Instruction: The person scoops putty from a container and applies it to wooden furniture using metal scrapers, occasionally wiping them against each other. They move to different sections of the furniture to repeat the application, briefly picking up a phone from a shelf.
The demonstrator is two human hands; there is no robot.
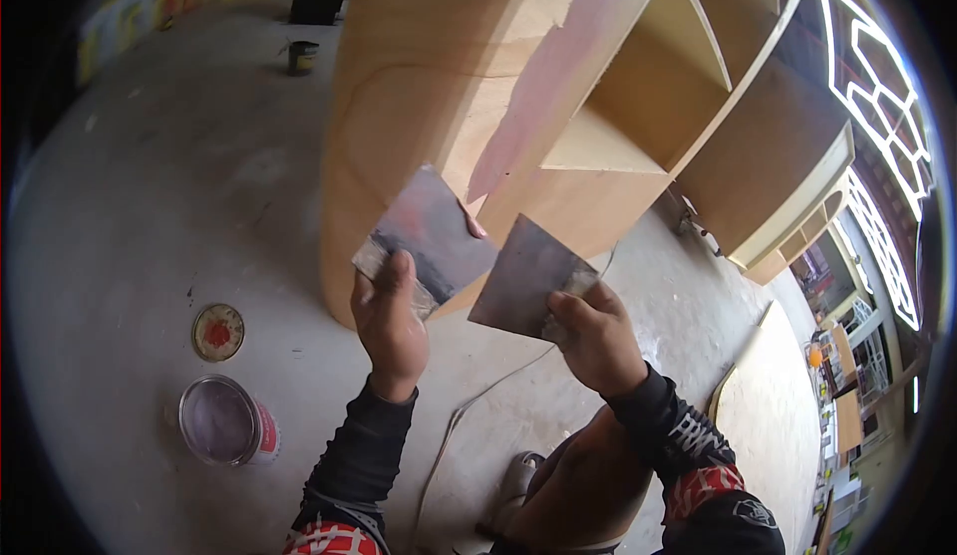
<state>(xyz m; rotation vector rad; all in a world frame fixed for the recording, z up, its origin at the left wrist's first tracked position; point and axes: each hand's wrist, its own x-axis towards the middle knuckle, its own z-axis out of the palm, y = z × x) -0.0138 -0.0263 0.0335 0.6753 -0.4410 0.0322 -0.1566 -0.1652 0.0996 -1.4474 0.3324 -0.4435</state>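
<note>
My left hand (pixel 391 321) grips a flat metal scraper (pixel 434 231) with pinkish-grey smears and a small pinkish lump at its right edge. In my right hand (pixel 601 341) is a second square scraper (pixel 528 281), its blade tilted toward the first one. The two blades are close, with a narrow gap between them. Behind them stands a curved wooden cabinet (pixel 399 87) with a band of pinkish filler (pixel 548 87) down its side. An open can (pixel 219 420) of greyish-purple paste stands on the floor at the lower left.
A round lid (pixel 218 332) with a red spot lies beyond the can. A cable (pixel 454 420) runs over the floor (pixel 269 256). A dark bucket (pixel 302 58) stands farther back. At the right are another wooden cabinet (pixel 778 146) and a pale wooden panel (pixel 773 406).
</note>
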